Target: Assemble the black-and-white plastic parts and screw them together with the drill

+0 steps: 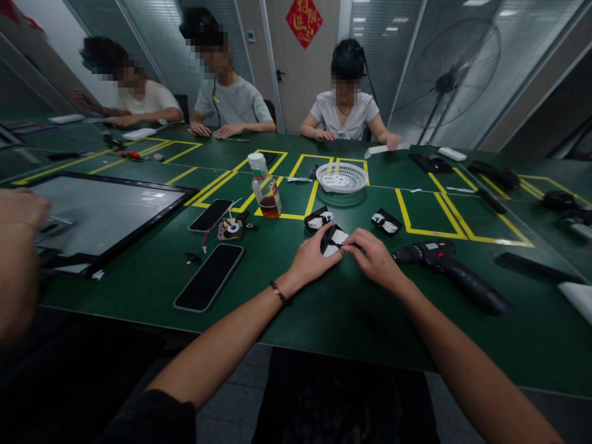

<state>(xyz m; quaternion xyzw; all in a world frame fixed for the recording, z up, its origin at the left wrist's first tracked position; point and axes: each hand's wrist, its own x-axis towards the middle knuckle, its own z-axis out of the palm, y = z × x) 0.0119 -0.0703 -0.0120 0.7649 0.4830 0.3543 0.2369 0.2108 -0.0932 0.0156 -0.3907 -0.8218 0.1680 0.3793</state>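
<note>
A small black piece with white patches (332,239) is held between my two hands over the green table. My left hand (309,264) grips its left side, fingers behind and thumb along the near edge. My right hand (372,256) is closed in a pinch at the piece's right edge; the fingertips hide exactly what they grasp there. Two similar black-and-white pieces lie close by, one piece (319,220) just beyond my left fingers and another piece (386,222) beyond my right hand. A black cordless drill (446,265) rests to the right of my right hand.
Left of my hands lie two phones (209,277) and a small wired device (230,228). Farther off stand a bottle of dark liquid (268,194) and a white basket (342,177). A black-framed panel (115,213) is at left, near another person's arm (18,265). Several people sit around.
</note>
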